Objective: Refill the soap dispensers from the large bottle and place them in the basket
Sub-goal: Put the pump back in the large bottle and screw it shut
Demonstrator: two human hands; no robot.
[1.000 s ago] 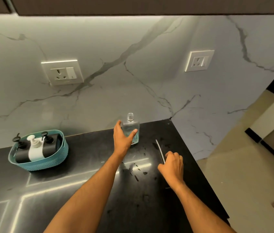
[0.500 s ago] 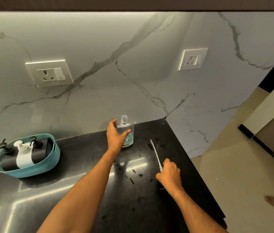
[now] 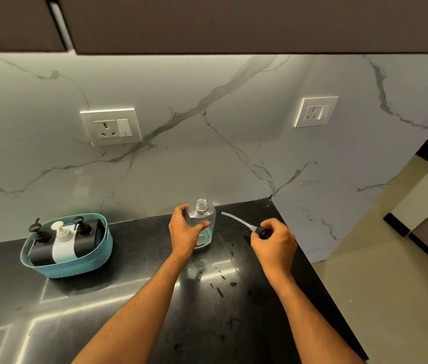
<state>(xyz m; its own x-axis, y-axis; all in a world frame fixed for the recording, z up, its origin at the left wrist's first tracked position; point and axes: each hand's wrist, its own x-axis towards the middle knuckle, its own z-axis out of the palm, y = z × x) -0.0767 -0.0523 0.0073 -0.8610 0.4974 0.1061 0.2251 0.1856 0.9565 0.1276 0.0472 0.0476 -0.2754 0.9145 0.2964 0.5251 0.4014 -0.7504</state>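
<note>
Your left hand [image 3: 185,232] gripped the clear dispenser bottle [image 3: 202,225] around its body, fingers [image 3: 181,209] curled behind it and thumb across the front, so that it stood upright and steady on the black worktop [image 3: 134,298] near the marble backsplash. Its neck was open, with no pump fitted, and a shallow layer of blue-green soap sat in its lower part, so it looked only partly filled. Your right hand [image 3: 276,243] was closed around the black pump head [image 3: 263,233], pinching it just beside the bottle with the white dip tube [image 3: 235,220] slanting up and left toward the open neck; that angle suited threading the tube back into the bottle, which I judged to be the step in hand. Holding the bottle firmly made sense, since a light, mostly empty bottle would tip as the tube was pushed in. Well apart to the left, the teal basket [image 3: 81,266] rested on the worktop with 3 pump dispensers [image 3: 63,245] lying in it, 2 black and 1 white between them. Dark spots on the worktop in front of the bottle may have been spills or flecks in the stone. The large refill bottle was not in view.
</note>
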